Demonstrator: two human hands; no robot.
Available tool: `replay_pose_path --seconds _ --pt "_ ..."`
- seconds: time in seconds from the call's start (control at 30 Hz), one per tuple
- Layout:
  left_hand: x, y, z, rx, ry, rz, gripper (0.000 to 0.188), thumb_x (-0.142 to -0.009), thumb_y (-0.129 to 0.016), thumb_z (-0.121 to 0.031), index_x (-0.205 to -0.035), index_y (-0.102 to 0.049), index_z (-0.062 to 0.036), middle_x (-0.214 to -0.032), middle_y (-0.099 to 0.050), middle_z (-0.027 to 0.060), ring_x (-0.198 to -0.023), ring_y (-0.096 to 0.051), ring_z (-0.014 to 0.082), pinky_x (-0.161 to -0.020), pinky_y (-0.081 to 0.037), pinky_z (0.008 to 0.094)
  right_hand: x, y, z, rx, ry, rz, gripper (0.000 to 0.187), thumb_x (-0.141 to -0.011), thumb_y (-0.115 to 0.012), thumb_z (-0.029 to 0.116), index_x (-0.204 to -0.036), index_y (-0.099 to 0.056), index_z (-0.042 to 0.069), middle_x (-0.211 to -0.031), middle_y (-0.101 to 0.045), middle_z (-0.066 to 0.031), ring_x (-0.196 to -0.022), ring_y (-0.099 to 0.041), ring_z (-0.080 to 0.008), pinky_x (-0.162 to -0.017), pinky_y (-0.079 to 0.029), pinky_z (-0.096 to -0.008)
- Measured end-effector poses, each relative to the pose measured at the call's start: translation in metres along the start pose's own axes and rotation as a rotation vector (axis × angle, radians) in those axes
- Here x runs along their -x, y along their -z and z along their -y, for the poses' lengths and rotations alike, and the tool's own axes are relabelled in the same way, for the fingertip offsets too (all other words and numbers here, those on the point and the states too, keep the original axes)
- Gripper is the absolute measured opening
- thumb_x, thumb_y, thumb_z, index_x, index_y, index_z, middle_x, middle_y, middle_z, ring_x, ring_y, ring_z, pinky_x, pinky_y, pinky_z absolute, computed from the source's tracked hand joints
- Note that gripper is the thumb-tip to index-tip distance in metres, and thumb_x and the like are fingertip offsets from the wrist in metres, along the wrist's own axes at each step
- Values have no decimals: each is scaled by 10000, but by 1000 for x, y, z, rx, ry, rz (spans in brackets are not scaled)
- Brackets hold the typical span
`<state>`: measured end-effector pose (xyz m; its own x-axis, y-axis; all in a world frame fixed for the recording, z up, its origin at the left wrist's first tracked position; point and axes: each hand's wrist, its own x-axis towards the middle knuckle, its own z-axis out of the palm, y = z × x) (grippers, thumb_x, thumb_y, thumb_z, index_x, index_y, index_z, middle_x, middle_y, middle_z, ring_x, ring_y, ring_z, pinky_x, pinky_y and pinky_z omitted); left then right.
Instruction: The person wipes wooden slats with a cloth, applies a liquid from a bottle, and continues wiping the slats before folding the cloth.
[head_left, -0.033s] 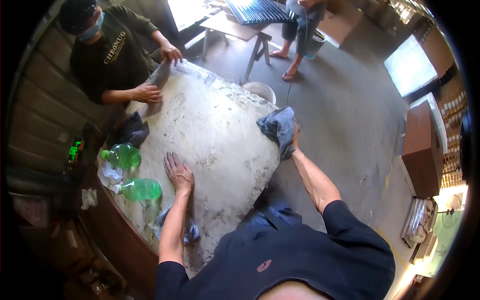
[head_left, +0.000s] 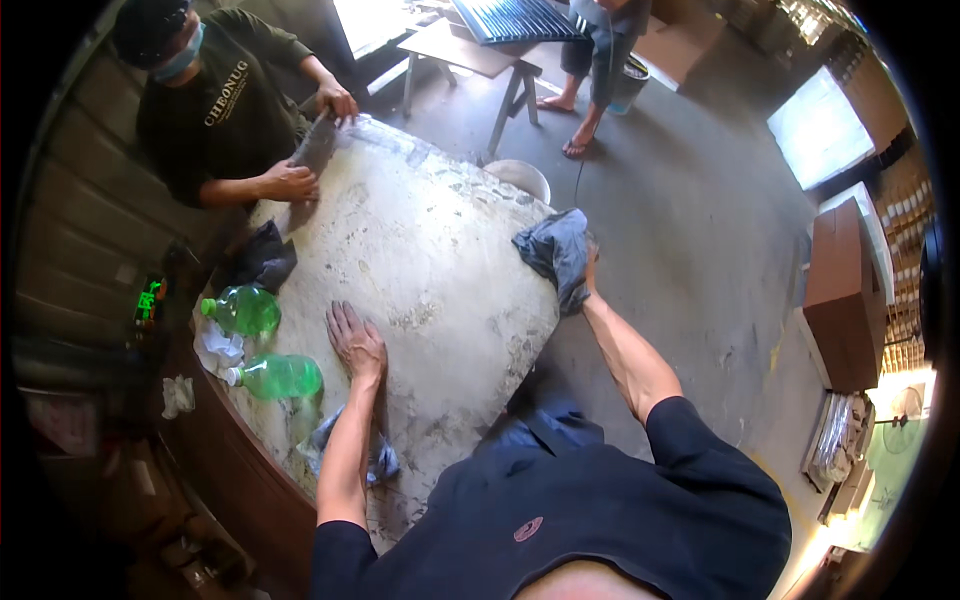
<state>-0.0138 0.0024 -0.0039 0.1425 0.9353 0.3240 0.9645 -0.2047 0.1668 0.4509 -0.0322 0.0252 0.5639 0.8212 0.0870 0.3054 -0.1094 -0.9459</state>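
Blue cloth [head_left: 552, 248] is gripped by the right hand [head_left: 591, 266], left hand [head_left: 356, 343] flat; a co-worker's shirt [head_left: 215, 130] bears lettering [head_left: 227, 94].

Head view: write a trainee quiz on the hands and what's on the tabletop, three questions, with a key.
1. Which of the person's hands holds the blue-grey cloth at the right-hand edge? A) left B) right
2. True or false: the left hand rests open on the pale tabletop.
3. How many green bottles are on the tabletop?

Key: 1. B, the right hand. 2. True. 3. Two.
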Motion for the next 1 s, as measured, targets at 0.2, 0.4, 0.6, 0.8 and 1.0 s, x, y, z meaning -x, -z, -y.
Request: replay_pose_path --seconds 0.2,0.4,0.6,0.8,1.0 --pt "0 -1 -3 6 9 -33 616 -970 -617 -167 -1519 -504 88 -1607 -471 301 -1519 -399 478 -1270 -320 547 -7 -2 -4 -58 62 -30 146 -1061 -654 76 -1128 -742 -19 -1073 -720 -11 -961 -636 -110 -877 -553 -298" --pt "6 10 4 21 45 5 653 -966 -631 -178 -1554 -479 63 -1636 -446 288 -1537 -379 472 -1287 -297 542 -4 -7 -21 -75 77 70 145 -1055 -659 70 -1136 -739 -21 -1085 -727 -18 -974 -654 -128 -907 -555 -313" --pt "11 12 1 58 37 -16 649 -969 -614 -194 -1542 -480 80 -1628 -444 301 -1531 -375 487 -1288 -289 558 8 11 -26 19 230 -5 150 -1031 -680 106 -1104 -730 -15 -1066 -736 -25 -981 -667 -157 -926 -542 -335" --pt "9 18 -5 100 20 -29 655 -956 -623 -187 -1525 -482 105 -1615 -448 312 -1517 -385 493 -1282 -297 560 3 19 -38 51 266 -17 242 -1016 -709 146 -1161 -748 -45 -1135 -772 -80 -1015 -685 -188 -930 -554 -360" --pt "19 25 -11 88 60 -23 664 -931 -658 -170 -1512 -493 106 -1598 -464 304 -1513 -394 486 -1276 -309 553 3 14 -40 39 276 -21 166 -1032 -669 143 -1077 -713 -10 -1051 -720 -46 -965 -644 -192 -903 -529 -355"
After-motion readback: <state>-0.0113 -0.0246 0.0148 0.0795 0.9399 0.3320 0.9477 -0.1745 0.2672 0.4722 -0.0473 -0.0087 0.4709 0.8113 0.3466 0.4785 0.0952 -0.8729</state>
